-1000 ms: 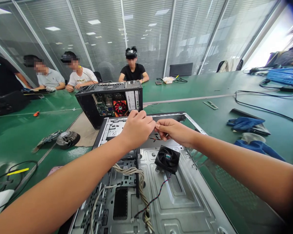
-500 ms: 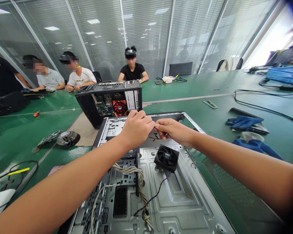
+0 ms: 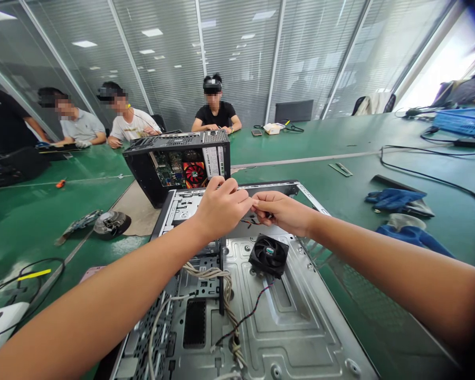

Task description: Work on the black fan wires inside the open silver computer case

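Observation:
An open grey computer case (image 3: 301, 338) lies flat on the green table in front of me. My left hand (image 3: 220, 207) and my right hand (image 3: 282, 212) meet above its far end, fingertips pinched together on a small dark part with thin red and black wires (image 3: 250, 221); what it is stays hidden by the fingers. Just below my right hand a black cooler fan (image 3: 269, 255) rests on the case floor, its wire trailing toward me. A bundle of beige cables (image 3: 225, 295) runs along the case's middle.
A second black computer case (image 3: 178, 163) stands behind mine with its board exposed. Three people sit at the far left and middle of the table. A loose fan part (image 3: 111, 224) lies left, blue gloves (image 3: 398, 200) right, black cables (image 3: 439, 182) and a blue basket (image 3: 463, 121) far right.
Both hands stay pinched together at the same spot; the view has shifted very slightly. Nothing was let go or taken up.

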The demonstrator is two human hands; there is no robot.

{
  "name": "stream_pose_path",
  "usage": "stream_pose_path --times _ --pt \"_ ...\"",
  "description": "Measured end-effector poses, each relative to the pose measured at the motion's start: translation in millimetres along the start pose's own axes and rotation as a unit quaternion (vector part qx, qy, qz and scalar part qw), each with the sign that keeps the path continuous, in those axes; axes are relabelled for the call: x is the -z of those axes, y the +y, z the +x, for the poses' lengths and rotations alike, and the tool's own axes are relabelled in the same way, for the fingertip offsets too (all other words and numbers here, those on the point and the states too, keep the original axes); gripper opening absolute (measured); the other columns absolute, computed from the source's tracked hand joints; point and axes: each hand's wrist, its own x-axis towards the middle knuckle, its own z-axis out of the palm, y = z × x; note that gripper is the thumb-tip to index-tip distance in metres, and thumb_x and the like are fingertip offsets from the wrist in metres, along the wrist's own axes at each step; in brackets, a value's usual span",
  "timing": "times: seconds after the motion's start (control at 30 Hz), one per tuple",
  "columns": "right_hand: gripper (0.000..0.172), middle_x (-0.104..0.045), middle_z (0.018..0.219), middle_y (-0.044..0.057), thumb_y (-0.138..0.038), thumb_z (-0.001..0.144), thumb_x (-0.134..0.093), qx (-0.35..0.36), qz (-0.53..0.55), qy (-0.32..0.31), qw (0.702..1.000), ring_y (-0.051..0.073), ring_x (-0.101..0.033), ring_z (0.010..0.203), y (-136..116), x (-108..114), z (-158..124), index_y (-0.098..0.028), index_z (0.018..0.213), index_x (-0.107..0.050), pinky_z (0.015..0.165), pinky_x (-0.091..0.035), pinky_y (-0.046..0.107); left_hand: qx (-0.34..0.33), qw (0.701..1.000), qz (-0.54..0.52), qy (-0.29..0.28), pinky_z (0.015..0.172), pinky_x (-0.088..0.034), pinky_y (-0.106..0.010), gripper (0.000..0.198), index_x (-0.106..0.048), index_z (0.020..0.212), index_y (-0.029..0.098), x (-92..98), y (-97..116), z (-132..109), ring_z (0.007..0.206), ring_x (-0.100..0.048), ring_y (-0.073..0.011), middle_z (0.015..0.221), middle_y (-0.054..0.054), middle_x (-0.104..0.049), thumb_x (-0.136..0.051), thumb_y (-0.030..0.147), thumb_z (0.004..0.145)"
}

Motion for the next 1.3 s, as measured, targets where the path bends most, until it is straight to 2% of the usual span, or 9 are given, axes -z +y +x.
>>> stream_pose_path --times 0.23,0.4,0.7,0.97,1.1,1.3 --pt "0.025 -0.044 0.057 -0.005 -0.038 0.082 -0.062 0.005 0.025 -0.015 1.000 0.008 -0.037 0.049 -0.3 1.3 -0.8 -0.019 0.070 -0.050 0.049 -0.023 0.025 -0.009 1.000 0.011 0.006 0.080 -0.028 -0.041 0.032 -0.062 0.073 0.021 1.3 -0.5 -0.6 0.083 -0.047 -0.0195 0.071 -0.003 -0.061 -0.040 0.017 0.096" --pt "0.022 -0.042 0.057 -0.006 -0.033 0.081 -0.062 0.002 0.038 -0.015 0.999 0.007 -0.037 0.049 1.2 2.3 0.7 -0.018 0.070 -0.050 0.050 -0.022 0.025 -0.011 0.999 0.035 0.008 0.080 -0.028 -0.041 0.031 -0.061 0.074 0.020 0.6 0.4 -0.3 0.083 -0.047 -0.0201 0.073 -0.004 -0.062 -0.040 0.015 0.096" --pt "0.023 -0.042 0.057 -0.006 -0.033 0.077 -0.062 -0.033 -0.002 0.004 0.999 0.008 -0.038 0.049 1.1 0.4 0.9 -0.019 0.067 -0.047 0.050 -0.021 0.026 -0.037 0.999 0.029 -0.017 0.080 -0.030 -0.041 0.028 -0.062 0.075 0.020 1.8 2.5 1.4 0.082 -0.048 -0.0200 0.069 -0.004 -0.061 -0.043 0.011 0.093" --pt "0.026 -0.042 0.058 -0.005 -0.037 0.079 -0.063 -0.049 0.001 -0.003 0.999 0.008 -0.038 0.051 -0.7 -1.2 0.6 -0.020 0.065 -0.048 0.050 -0.025 0.026 -0.042 0.998 0.038 -0.010 0.078 -0.030 -0.040 0.029 -0.062 0.074 0.020 3.2 4.6 3.8 0.081 -0.047 -0.0198 0.069 -0.003 -0.061 -0.042 0.009 0.093" --pt "0.028 -0.042 0.058 -0.005 -0.037 0.080 -0.064 -0.051 0.008 -0.007 0.999 0.008 -0.038 0.051 -0.5 -1.1 0.2 -0.019 0.065 -0.048 0.050 -0.025 0.026 -0.048 0.997 0.060 0.015 0.078 -0.030 -0.040 0.028 -0.060 0.076 0.020 2.8 5.9 2.8 0.081 -0.048 -0.0200 0.068 -0.002 -0.060 -0.042 0.010 0.094" --pt "0.023 -0.043 0.058 -0.005 -0.031 0.080 -0.062 -0.050 0.007 -0.006 0.999 0.007 -0.038 0.050 0.9 -0.3 1.5 -0.019 0.066 -0.049 0.050 -0.022 0.025 -0.035 0.998 0.056 0.009 0.080 -0.030 -0.040 0.025 -0.062 0.078 0.021 -0.1 5.6 1.5 0.083 -0.049 -0.0202 0.069 -0.002 -0.062 -0.044 0.011 0.094"
